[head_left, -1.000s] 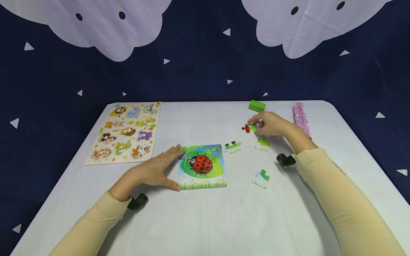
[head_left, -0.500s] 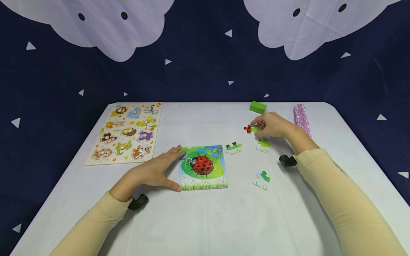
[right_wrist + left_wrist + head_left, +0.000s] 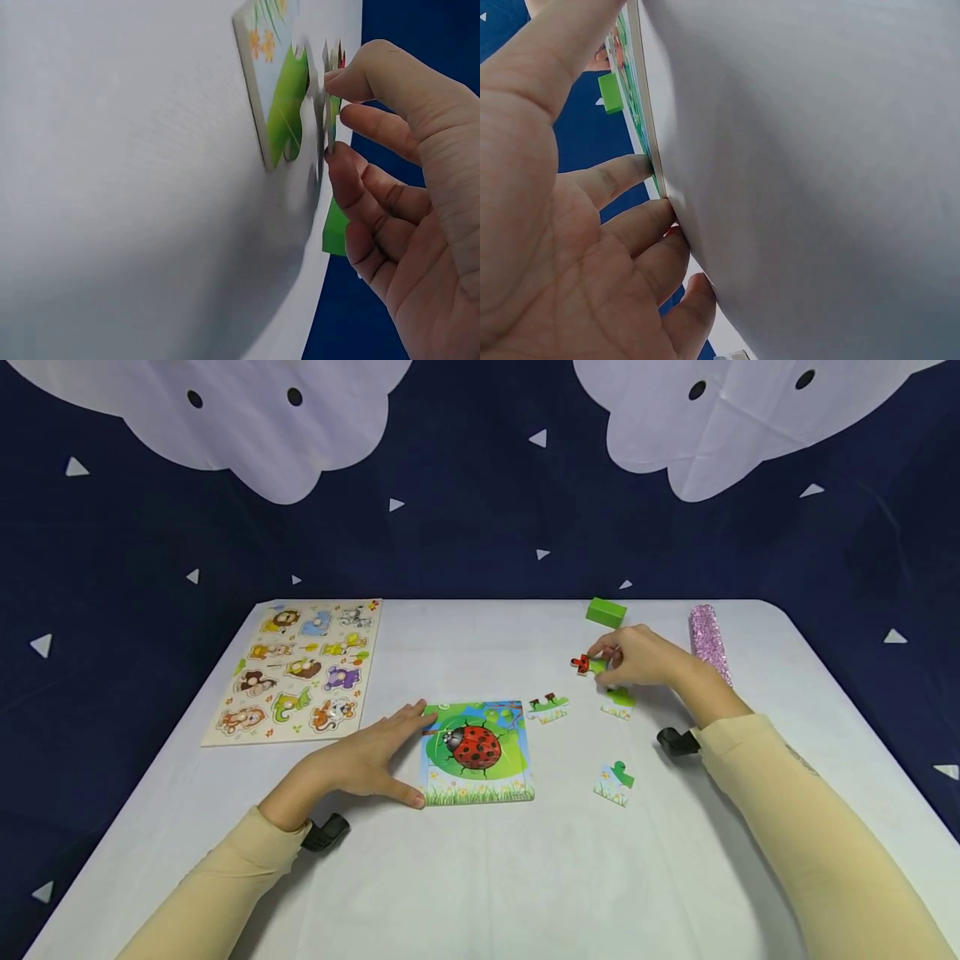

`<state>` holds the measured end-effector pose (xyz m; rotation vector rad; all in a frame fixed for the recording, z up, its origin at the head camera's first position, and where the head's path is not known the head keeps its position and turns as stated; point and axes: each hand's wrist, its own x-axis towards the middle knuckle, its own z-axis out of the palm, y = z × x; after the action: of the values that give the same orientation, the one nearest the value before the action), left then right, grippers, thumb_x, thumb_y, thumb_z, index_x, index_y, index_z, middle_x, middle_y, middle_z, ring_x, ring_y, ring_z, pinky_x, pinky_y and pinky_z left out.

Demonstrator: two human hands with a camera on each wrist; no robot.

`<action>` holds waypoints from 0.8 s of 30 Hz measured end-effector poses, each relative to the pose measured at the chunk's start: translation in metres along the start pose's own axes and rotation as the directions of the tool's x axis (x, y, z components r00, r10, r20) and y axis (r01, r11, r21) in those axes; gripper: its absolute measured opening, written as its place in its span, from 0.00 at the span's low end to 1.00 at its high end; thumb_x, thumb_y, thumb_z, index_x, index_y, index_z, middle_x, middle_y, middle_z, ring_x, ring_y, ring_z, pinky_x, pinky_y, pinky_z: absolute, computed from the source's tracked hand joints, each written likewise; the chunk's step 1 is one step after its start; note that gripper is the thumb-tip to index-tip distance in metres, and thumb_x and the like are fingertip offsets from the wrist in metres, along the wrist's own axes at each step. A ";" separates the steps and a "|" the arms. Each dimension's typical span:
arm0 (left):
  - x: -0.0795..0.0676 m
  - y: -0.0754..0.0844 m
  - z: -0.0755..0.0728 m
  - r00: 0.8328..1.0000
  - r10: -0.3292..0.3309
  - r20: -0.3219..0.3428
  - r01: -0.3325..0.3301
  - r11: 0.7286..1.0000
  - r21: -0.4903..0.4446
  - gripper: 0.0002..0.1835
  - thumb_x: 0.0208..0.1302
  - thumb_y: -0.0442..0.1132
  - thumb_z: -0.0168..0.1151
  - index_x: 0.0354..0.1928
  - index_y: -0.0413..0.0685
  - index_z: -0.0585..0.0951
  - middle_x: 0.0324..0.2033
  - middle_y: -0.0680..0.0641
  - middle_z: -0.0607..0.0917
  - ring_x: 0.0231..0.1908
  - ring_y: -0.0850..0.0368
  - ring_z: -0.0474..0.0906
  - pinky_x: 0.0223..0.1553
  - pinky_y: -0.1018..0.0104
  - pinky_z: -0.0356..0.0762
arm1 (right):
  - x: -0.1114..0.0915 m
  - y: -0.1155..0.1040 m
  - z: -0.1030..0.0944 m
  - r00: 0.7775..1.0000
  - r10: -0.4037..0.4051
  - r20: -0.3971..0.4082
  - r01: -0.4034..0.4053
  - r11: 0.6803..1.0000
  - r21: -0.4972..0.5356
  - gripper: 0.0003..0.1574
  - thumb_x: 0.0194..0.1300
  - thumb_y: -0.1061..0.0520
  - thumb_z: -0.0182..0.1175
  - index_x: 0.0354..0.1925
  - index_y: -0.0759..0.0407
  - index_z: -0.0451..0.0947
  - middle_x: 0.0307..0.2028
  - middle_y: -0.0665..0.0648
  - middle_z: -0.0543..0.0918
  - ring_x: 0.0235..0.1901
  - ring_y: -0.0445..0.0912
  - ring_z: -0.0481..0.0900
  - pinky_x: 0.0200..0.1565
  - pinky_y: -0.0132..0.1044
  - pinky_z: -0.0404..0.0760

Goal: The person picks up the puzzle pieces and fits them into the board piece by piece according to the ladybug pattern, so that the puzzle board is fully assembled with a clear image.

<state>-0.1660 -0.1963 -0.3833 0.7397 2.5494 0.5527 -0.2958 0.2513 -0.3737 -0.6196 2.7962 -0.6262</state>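
Note:
In the head view my left hand [image 3: 360, 756] rests on the table at the left side of a square ladybug puzzle board [image 3: 477, 752]. Its fingers are spread, with fingertips and thumb touching the board's edge. My right hand [image 3: 641, 656] pinches a small red-and-green puzzle piece [image 3: 581, 665] between thumb and fingers, close to the tabletop. The right wrist view shows this piece [image 3: 331, 124] edge-on at the fingertips. Just nearer than this hand lies a green-and-white piece [image 3: 618, 703]. Two more loose pieces lie right of the board: one long [image 3: 548, 708], one with a green knob [image 3: 615, 783].
An animal peg puzzle [image 3: 296, 672] lies at the left of the white table [image 3: 450, 885]. A green block [image 3: 606, 612] stands at the back, beyond the right hand. The pink glittery strip [image 3: 708, 643] lies at the back right, beside the right forearm.
The head view has shifted slightly. Both hands stay nearly where they were, the right one still pinching the red-and-green puzzle piece.

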 end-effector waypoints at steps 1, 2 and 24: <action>0.000 0.000 0.000 1.000 0.001 0.000 -0.001 1.000 0.001 0.69 0.52 0.64 0.83 0.87 0.47 0.52 0.87 0.39 0.44 0.86 0.35 0.42 0.85 0.34 0.47 | 0.000 -0.001 0.000 1.000 -0.002 0.000 0.002 1.000 -0.002 0.29 0.58 0.56 0.75 0.58 0.60 0.88 0.44 0.59 0.89 0.37 0.47 0.81 0.39 0.38 0.79; 0.000 0.000 0.000 1.000 0.001 0.000 -0.001 1.000 0.002 0.69 0.52 0.64 0.83 0.87 0.47 0.52 0.87 0.39 0.44 0.87 0.35 0.42 0.85 0.34 0.47 | -0.001 -0.001 0.001 1.000 -0.005 0.001 0.005 1.000 -0.003 0.29 0.58 0.56 0.75 0.59 0.59 0.88 0.44 0.59 0.89 0.37 0.47 0.81 0.39 0.38 0.79; -0.001 0.003 -0.001 1.000 -0.011 0.008 0.011 1.000 0.002 0.69 0.53 0.64 0.83 0.87 0.47 0.52 0.87 0.39 0.44 0.87 0.36 0.41 0.85 0.34 0.46 | -0.021 -0.040 0.012 0.981 -0.195 0.008 0.195 0.980 -0.030 0.28 0.58 0.58 0.71 0.59 0.57 0.88 0.47 0.55 0.89 0.44 0.46 0.84 0.47 0.43 0.83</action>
<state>-0.1647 -0.1945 -0.3804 0.7262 2.5456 0.5421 -0.2593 0.2232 -0.3643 -0.9081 2.7662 -0.6166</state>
